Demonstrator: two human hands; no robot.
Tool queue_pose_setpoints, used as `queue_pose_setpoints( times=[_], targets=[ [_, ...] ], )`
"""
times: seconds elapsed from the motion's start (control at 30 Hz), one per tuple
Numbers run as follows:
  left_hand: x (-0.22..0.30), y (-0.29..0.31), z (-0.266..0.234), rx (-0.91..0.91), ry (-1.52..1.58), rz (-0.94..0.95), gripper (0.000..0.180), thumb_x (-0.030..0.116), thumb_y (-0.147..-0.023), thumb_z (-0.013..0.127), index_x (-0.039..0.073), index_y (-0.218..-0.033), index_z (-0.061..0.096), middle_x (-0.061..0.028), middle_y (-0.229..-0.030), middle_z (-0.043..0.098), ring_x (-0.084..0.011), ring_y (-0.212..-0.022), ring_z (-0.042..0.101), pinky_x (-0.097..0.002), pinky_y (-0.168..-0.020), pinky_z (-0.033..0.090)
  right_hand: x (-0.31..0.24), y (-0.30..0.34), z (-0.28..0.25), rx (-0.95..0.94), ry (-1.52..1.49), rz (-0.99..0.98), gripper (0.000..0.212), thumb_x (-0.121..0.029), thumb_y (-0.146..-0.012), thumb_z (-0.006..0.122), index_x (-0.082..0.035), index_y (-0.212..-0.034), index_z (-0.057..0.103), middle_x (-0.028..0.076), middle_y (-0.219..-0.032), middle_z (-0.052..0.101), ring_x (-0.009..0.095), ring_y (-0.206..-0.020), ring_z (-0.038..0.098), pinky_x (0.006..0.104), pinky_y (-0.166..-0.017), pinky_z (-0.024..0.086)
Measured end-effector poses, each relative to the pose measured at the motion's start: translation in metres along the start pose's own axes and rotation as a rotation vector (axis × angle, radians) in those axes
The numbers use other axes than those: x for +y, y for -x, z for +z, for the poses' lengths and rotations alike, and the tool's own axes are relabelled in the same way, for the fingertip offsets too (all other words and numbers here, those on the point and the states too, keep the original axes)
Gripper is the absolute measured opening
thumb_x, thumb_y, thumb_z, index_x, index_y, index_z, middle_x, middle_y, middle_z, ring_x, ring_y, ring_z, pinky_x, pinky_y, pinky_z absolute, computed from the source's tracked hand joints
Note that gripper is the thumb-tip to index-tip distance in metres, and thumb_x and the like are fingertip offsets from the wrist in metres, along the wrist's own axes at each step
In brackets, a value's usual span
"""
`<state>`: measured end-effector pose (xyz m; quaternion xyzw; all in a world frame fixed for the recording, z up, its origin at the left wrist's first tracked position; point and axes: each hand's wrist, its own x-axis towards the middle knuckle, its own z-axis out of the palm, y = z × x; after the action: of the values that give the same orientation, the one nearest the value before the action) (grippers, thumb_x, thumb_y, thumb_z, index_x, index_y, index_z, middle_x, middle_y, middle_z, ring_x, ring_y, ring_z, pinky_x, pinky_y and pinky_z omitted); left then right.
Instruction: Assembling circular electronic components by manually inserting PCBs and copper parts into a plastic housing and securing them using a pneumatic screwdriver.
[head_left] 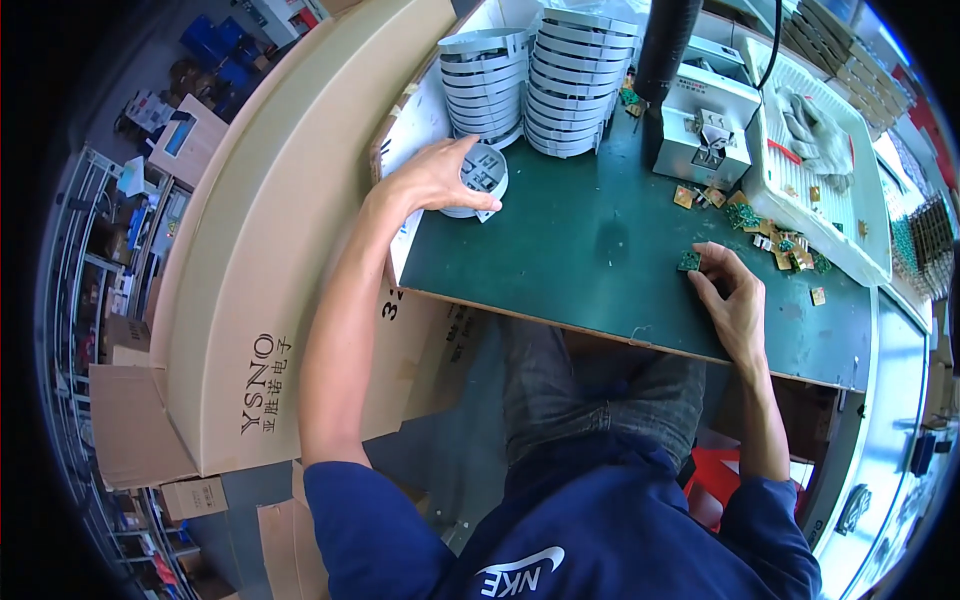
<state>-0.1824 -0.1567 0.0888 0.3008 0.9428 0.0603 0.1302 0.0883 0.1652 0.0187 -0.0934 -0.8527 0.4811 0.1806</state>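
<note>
The left hand [428,182] is clamped across a round grey unit [484,170], just in front of grey stacked rings [575,95]. Well apart from it, the right hand [738,300] pinches a small green board [689,261], with loose boards [742,215] just beyond. The step in hand looks like gathering parts; the next move likely calls for a steady pinch.

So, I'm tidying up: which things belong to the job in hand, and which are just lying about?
Likely the job:
round part, held by left hand
green board, held by right hand
grey rings, stacked
loose boards

Apparently lying about:
glove, in white tray
carton, at left
</note>
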Motion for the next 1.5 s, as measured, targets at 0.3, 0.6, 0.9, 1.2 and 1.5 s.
queue_pose_setpoints(
  times=[0.3, 0.6, 0.9, 1.2, 1.5],
  targets=[
    [0.078, 0.052, 0.017, 0.346, 0.054, 0.007, 0.091, 0.047, -0.08, 0.078, 0.0, -0.151, 0.047, -0.0233, -0.156, 0.045, -0.0427, -0.132, 0.055, -0.047, -0.112, 0.045, 0.005, -0.002, -0.002, 0.047, 0.106, -0.069, 0.04, 0.002, -0.087, 0.074, -0.003, -0.127, 0.066, 0.005, -0.095, 0.07, 0.008, -0.075, 0.056, 0.0243, -0.075, 0.051],
    [0.153, 0.031, 0.037, -0.032, -0.015, -0.127, 0.111, 0.079, -0.08, 0.065, -0.003, -0.151, 0.045, -0.0276, -0.153, 0.046, -0.0523, -0.124, 0.058, -0.0529, -0.108, 0.046, 0.006, -0.001, 0.002, 0.055, 0.15, -0.093, 0.036, -0.006, -0.091, 0.074, -0.007, -0.126, 0.07, 0.013, -0.096, 0.067, 0.023, -0.078, 0.065, 0.0344, -0.076, 0.053],
    [0.114, 0.023, 0.047, -0.024, 0.135, 0.38, 0.122, 0.055, -0.065, 0.09, -0.002, -0.157, 0.034, -0.0234, -0.163, 0.033, -0.0424, -0.147, 0.037, -0.05, -0.119, 0.038, 0.01, -0.004, -0.002, 0.049, 0.261, -0.225, 0.033, -0.003, -0.09, 0.072, -0.004, -0.122, 0.069, 0.011, -0.098, 0.068, 0.026, -0.091, 0.064, 0.0362, -0.082, 0.053],
    [0.114, 0.043, 0.074, -0.11, 1.967, 0.474, 0.079, 0.059, -0.101, 0.048, 0.002, -0.156, 0.039, -0.0293, -0.147, 0.052, -0.0438, -0.128, 0.059, -0.0536, -0.105, 0.05, 0.01, -0.005, -0.002, 0.05, 0.211, -0.164, 0.033, 0.0, -0.09, 0.072, -0.003, -0.122, 0.069, 0.011, -0.101, 0.067, 0.022, -0.087, 0.063, 0.0326, -0.084, 0.053],
    [0.143, 0.042, 0.108, -0.364, 2.361, 0.528, 0.091, 0.069, -0.098, 0.044, 0.002, -0.157, 0.035, -0.0339, -0.154, 0.041, -0.0486, -0.129, 0.056, -0.0529, -0.105, 0.049, 0.005, -0.004, -0.002, 0.135, 0.021, -0.089, 0.039, 0.004, -0.089, 0.072, -0.001, -0.128, 0.068, 0.002, -0.102, 0.064, 0.01, -0.095, 0.061, 0.0251, -0.092, 0.05]
  ],
)
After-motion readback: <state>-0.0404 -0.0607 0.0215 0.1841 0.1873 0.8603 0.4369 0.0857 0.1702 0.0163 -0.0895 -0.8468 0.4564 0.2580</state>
